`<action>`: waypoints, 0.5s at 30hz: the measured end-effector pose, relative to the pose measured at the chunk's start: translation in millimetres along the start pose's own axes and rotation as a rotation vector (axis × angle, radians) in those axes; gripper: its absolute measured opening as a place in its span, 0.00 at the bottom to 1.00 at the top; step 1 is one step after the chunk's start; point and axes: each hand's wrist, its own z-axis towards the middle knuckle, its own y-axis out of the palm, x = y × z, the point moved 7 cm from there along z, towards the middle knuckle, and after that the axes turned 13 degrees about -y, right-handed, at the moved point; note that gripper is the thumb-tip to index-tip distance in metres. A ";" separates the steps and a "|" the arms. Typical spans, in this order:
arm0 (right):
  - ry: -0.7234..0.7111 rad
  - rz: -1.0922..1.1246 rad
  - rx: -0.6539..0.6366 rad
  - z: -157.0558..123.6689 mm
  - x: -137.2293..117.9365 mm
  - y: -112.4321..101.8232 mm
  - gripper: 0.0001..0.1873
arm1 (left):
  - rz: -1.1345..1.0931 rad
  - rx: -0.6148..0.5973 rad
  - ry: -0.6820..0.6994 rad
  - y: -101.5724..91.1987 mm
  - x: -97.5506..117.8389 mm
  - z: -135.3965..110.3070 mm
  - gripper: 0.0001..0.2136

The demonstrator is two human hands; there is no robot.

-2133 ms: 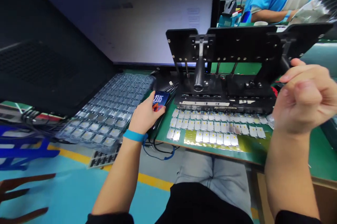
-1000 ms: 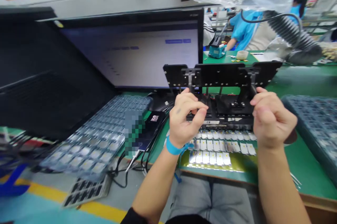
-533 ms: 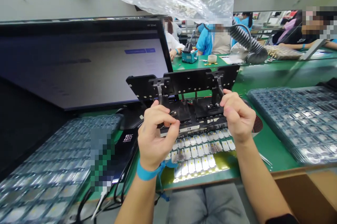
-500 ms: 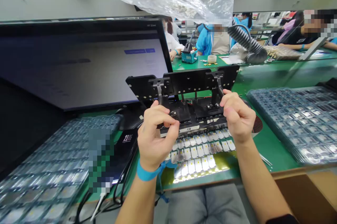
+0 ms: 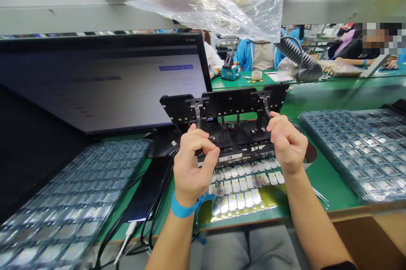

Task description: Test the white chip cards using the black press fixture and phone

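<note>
A black metal hinged test fixture [image 5: 223,103] stands upright at the back of the green bench. Its plate carries two toggle clamps. My left hand [image 5: 192,164], with a blue wristband, pinches the left clamp's arm [image 5: 198,111] low down, and my right hand [image 5: 286,143] curls around the right clamp's arm [image 5: 263,107]. Below the fixture, rows of small white-and-silver chips [image 5: 241,189] lie on a gold-coloured sheet, partly hidden by my left hand.
A black phone [image 5: 150,185] with cables lies beside my left wrist. Blister trays of chips [image 5: 71,198] [image 5: 358,151] are stacked on both sides. A monitor [image 5: 101,84] stands behind at left, tweezers [image 5: 320,194] lie right, and co-workers sit beyond.
My left hand has moved from the phone to the fixture, and my right hand has come in from the far right onto it. The view has tilted up and shifted, and both hands have stayed nearly still recently.
</note>
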 end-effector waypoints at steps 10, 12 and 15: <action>0.005 -0.023 -0.026 0.0 0.6 0.0 0.18 | -0.047 0.007 -0.028 -2.1 -4.3 -0.9 0.06; 0.007 -0.013 -0.029 0.0 0.8 0.3 0.18 | -0.043 0.003 -0.029 -2.0 -3.9 -0.6 0.07; 0.005 -0.009 -0.034 0.4 0.3 1.0 0.17 | -0.040 0.001 -0.026 -2.2 -3.3 0.1 0.07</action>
